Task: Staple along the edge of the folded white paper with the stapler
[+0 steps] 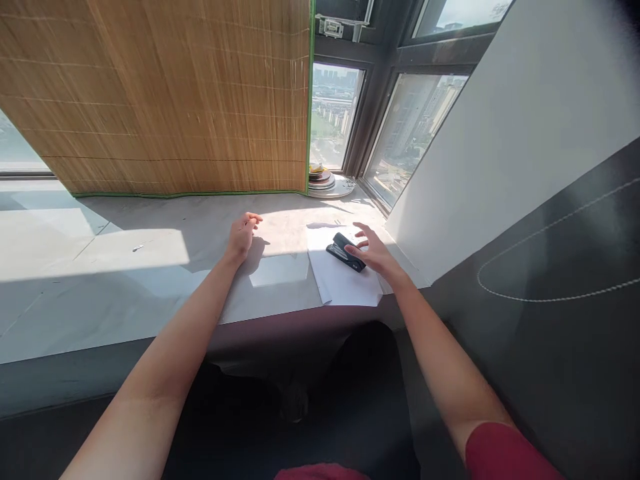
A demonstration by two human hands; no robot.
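Note:
A black stapler lies at a slant on white sheets of paper near the ledge's front edge. My right hand is at the stapler's right side, fingers spread and curved, thumb over or against its edge; whether they touch I cannot tell. Off to the left, my left hand rests on or just above the ledge with its fingers curled in. Nothing shows in that hand, and it is apart from the paper.
The pale window ledge is streaked with sunlight. A bamboo blind hangs behind it. Stacked plates stand in the corner by the windows. A white wall bounds the right side, with a beaded cord hanging nearby.

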